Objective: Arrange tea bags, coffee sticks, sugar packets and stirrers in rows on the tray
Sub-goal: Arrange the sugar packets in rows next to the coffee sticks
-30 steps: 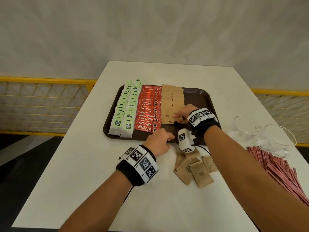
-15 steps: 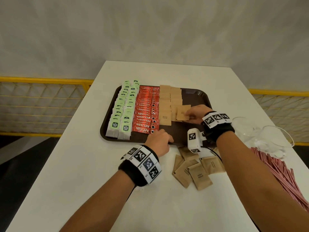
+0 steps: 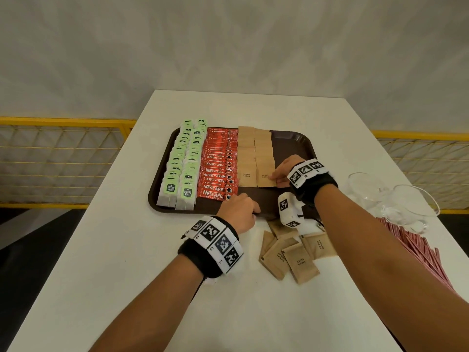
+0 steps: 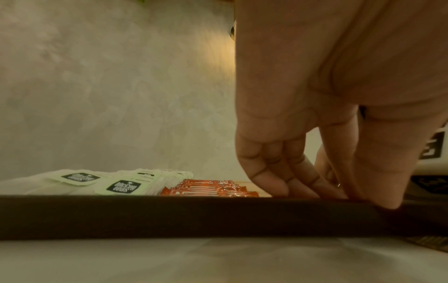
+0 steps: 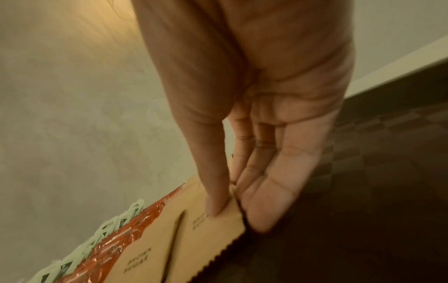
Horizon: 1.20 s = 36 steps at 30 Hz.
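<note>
Head view bright, even, soft overhead light; short faint shadows under the arms on the bench (image 3: 127, 250). Sharp in the middle, wide-angle bend at edges: railing (image 3: 63, 120) bows. Small glare on glasses (image 3: 406, 207). Both wrist views dim, yellowish, noisy, with a warm glow on the wall near the top. Left hand (image 4: 315, 95) soft, too close for focus; tray (image 4: 169, 216) rim dark, near featureless. Right hand (image 5: 254, 114) blurred; sugar packet (image 5: 194, 239) print smeared; frame tilted.

Brown sugar packet (image 3: 265, 179) flat on tray (image 3: 294, 141) — pinched at right-hand fingertips (image 5: 215, 206); loose packets (image 3: 291, 252) behind wrist.
</note>
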Each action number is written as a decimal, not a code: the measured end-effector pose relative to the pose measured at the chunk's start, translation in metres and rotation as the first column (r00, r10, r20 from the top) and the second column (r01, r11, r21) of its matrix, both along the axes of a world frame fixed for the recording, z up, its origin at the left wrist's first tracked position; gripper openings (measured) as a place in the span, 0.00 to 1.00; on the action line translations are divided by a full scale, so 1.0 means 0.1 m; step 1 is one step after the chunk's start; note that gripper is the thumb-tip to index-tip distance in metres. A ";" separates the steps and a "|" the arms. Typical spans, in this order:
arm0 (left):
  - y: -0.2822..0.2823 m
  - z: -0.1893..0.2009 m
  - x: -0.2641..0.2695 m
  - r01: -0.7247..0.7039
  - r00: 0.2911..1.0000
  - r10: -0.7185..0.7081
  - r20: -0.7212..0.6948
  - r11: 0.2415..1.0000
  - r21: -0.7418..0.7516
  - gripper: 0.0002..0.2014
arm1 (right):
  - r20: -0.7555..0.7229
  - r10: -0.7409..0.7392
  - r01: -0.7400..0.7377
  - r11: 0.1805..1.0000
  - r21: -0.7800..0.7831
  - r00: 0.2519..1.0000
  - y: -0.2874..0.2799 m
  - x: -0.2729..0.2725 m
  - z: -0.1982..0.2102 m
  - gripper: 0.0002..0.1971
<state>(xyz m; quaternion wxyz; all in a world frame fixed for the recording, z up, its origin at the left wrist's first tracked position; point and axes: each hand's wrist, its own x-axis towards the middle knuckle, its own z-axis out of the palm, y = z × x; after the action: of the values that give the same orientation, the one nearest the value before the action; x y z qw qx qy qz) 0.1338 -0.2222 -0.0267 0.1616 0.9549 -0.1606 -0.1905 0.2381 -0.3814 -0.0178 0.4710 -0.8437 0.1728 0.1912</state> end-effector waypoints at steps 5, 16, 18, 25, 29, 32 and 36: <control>0.00 -0.01 0.01 0.001 1.000 -0.001 -0.006 1.000 -0.010 0.18 | -0.008 0.054 -0.054 0.996 -0.073 0.999 0.00 0.00 0.00 0.10; -0.06 0.23 -0.23 -0.062 0.998 0.058 -0.028 0.976 -0.208 0.19 | 0.165 0.060 -0.057 0.998 -0.022 0.984 -0.33 -0.45 0.56 0.10; -0.15 0.25 -0.31 -0.048 0.995 0.035 -0.093 0.987 -0.151 0.23 | 0.218 0.069 -0.072 0.997 0.006 0.973 -0.50 -0.72 0.66 0.09; -0.50 0.12 -0.53 0.161 0.969 -0.157 -0.190 0.987 0.009 0.33 | 0.011 0.237 -0.205 0.864 -0.459 0.972 -0.86 -1.39 0.30 0.12; -0.63 0.03 -0.57 0.181 0.975 -0.168 -0.143 0.980 0.086 0.34 | -0.102 0.320 -0.316 0.740 -0.594 0.942 -0.78 -1.48 0.20 0.16; -0.61 0.01 -0.56 0.180 0.976 -0.164 -0.140 0.978 0.103 0.34 | -0.102 0.345 -0.323 0.681 -0.658 0.933 -0.73 -1.47 0.11 0.15; -0.50 0.04 -0.55 0.167 0.974 -0.152 -0.169 0.983 0.077 0.33 | -0.162 0.446 -0.425 0.589 -0.688 0.880 -0.60 -1.54 0.03 0.13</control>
<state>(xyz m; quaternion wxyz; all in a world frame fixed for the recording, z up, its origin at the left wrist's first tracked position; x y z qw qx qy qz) 0.0787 -0.2723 -0.0225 0.1146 0.9266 -0.2142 -0.2870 0.0845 -0.4410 -0.0153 0.0529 -0.9766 0.0146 0.2078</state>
